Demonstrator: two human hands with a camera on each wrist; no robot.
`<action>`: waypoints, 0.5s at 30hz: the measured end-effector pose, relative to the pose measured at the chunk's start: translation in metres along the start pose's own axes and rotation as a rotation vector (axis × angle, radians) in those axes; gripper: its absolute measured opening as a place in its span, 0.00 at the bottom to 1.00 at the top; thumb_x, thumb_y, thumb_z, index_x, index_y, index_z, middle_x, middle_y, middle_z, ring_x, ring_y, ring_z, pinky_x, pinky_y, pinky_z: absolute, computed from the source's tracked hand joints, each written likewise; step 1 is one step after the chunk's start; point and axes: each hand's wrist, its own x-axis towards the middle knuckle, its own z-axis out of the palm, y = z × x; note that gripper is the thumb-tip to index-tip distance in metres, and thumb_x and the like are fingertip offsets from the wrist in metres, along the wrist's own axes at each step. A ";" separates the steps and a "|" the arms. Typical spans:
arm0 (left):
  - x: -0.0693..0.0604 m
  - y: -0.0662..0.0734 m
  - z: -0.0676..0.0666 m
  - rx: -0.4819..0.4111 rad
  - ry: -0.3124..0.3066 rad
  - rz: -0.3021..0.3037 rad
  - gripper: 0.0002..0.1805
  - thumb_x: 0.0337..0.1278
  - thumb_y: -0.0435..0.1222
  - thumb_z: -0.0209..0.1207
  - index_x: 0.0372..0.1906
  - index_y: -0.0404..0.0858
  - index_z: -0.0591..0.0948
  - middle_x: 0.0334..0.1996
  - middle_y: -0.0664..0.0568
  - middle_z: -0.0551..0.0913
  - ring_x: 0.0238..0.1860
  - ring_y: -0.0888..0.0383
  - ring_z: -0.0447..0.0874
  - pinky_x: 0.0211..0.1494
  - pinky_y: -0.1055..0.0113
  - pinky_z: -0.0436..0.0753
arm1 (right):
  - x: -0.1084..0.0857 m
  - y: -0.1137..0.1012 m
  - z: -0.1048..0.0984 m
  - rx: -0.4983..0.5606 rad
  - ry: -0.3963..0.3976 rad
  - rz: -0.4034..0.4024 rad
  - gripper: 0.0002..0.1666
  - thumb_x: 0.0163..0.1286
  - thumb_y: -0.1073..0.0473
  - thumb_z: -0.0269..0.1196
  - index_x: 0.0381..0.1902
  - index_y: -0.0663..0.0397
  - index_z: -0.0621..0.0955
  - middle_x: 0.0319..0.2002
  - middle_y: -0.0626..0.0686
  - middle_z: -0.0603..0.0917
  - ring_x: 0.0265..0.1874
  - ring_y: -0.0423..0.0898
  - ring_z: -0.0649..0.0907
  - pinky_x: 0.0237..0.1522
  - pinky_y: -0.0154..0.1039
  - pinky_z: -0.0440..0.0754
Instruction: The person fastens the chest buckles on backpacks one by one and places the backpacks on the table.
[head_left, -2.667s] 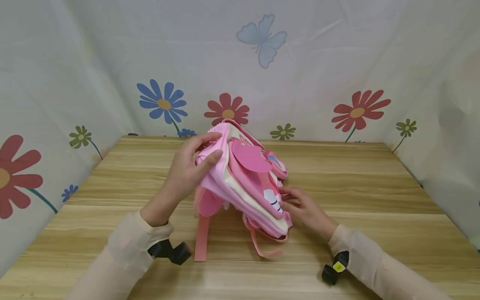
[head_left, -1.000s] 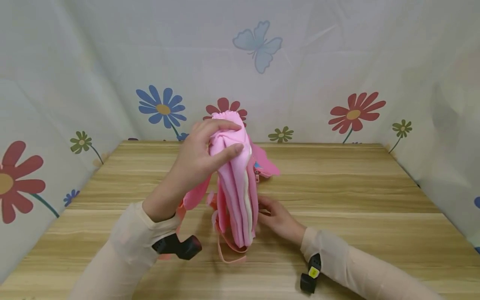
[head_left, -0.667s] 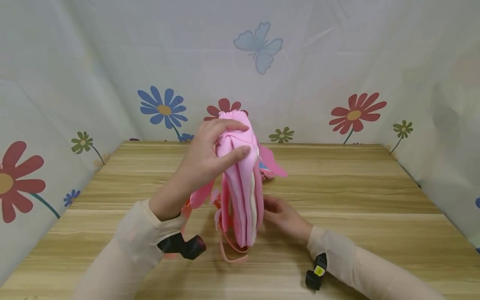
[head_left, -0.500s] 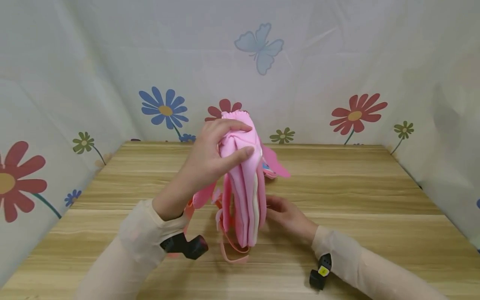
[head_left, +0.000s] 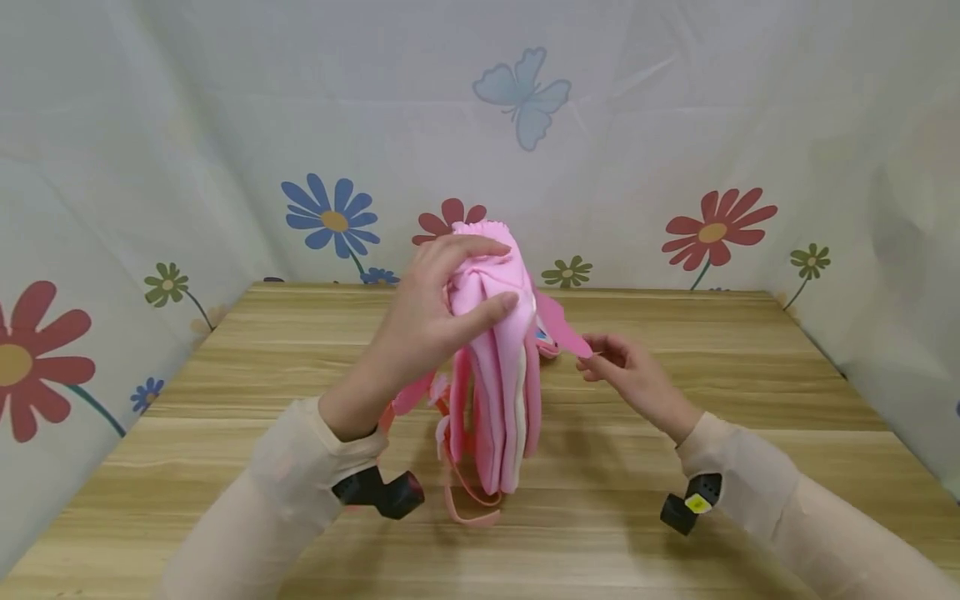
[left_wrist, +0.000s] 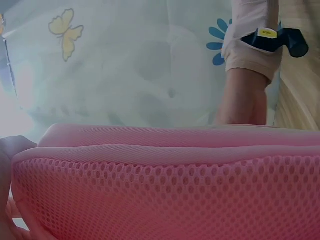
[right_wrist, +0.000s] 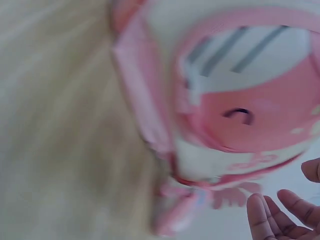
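A pink child's backpack (head_left: 504, 408) stands on the wooden table, one side towards me. My left hand (head_left: 442, 300) grips its upper end, thumb along the near side and fingers over the top. The mesh back (left_wrist: 165, 195) fills the lower left wrist view. My right hand (head_left: 637, 379) is at the tip of a pink ear-shaped flap (head_left: 564, 329) on the front; contact is unclear. In the right wrist view, the fingers of this hand (right_wrist: 282, 220) are spread apart with nothing between them. That view also shows a smiling character face (right_wrist: 255, 120) on the bag's front, blurred.
Orange-pink straps (head_left: 472, 518) trail onto the wooden table (head_left: 675, 542) before the bag. A small pouch (right_wrist: 177, 215) hangs from the bag. Behind the table hangs a white cloth (head_left: 630, 133) printed with flowers and a butterfly. Each wrist wears a black camera (head_left: 381, 493).
The backpack has turned from showing its front to standing side-on, then drifted slightly right. My right hand has left the lower front and moved up and right to the flap's tip.
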 end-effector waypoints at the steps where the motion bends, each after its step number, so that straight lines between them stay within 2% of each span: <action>1: 0.000 0.000 0.001 -0.006 0.008 -0.004 0.28 0.51 0.46 0.62 0.59 0.43 0.74 0.61 0.50 0.75 0.61 0.55 0.66 0.59 0.52 0.75 | 0.001 -0.006 -0.005 -0.029 0.017 -0.009 0.24 0.74 0.57 0.53 0.60 0.68 0.71 0.54 0.66 0.78 0.43 0.39 0.82 0.47 0.33 0.83; 5: -0.001 0.001 0.005 -0.039 0.045 -0.014 0.31 0.52 0.45 0.63 0.63 0.42 0.72 0.61 0.50 0.74 0.60 0.55 0.67 0.59 0.54 0.75 | 0.005 -0.033 -0.021 -0.111 0.053 -0.074 0.22 0.74 0.56 0.53 0.60 0.66 0.72 0.55 0.62 0.78 0.40 0.32 0.80 0.45 0.27 0.81; 9: -0.002 0.001 0.010 -0.052 0.078 -0.006 0.32 0.52 0.45 0.63 0.63 0.40 0.71 0.62 0.50 0.73 0.61 0.55 0.67 0.61 0.54 0.74 | 0.012 -0.066 -0.029 -0.162 0.060 -0.130 0.22 0.74 0.56 0.54 0.59 0.64 0.73 0.53 0.60 0.79 0.40 0.35 0.81 0.44 0.26 0.81; 12: -0.001 0.001 0.014 -0.061 0.097 0.002 0.34 0.51 0.44 0.63 0.64 0.39 0.70 0.62 0.49 0.72 0.61 0.55 0.67 0.62 0.54 0.74 | 0.016 -0.093 -0.033 -0.206 0.041 -0.144 0.23 0.73 0.52 0.55 0.60 0.58 0.73 0.54 0.57 0.79 0.42 0.40 0.82 0.47 0.30 0.81; 15: -0.001 0.002 0.017 -0.078 0.106 0.007 0.36 0.51 0.44 0.64 0.66 0.39 0.68 0.63 0.48 0.71 0.61 0.54 0.67 0.62 0.56 0.75 | 0.019 -0.118 -0.035 -0.240 0.001 -0.158 0.24 0.73 0.50 0.55 0.62 0.54 0.73 0.57 0.53 0.78 0.46 0.45 0.82 0.52 0.39 0.81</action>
